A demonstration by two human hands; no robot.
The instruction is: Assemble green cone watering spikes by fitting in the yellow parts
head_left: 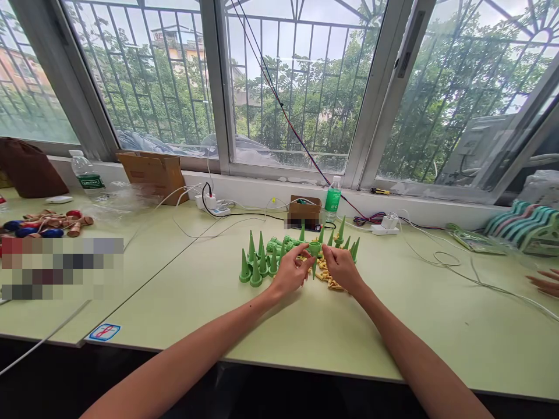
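My left hand [292, 270] and my right hand [342, 267] meet over the middle of the pale green table [218, 302]. Together they pinch a green plastic cone spike [314, 254], tip pointing down, the left hand's fingers on its wide top. Several green cones [257, 263] stand upright in a cluster just left of my left hand. More green cones [345, 237] stand behind my hands. Small yellow-tan parts [326, 277] lie in a heap under and between my hands.
A cardboard box [154, 173], water bottle [88, 176], green bottle [332, 199], small brown box [304, 210], power strip [213, 204] and cables [454, 262] line the window sill. Wooden toys [48, 223] lie far left. Another person's hand [545, 283] rests at the right edge.
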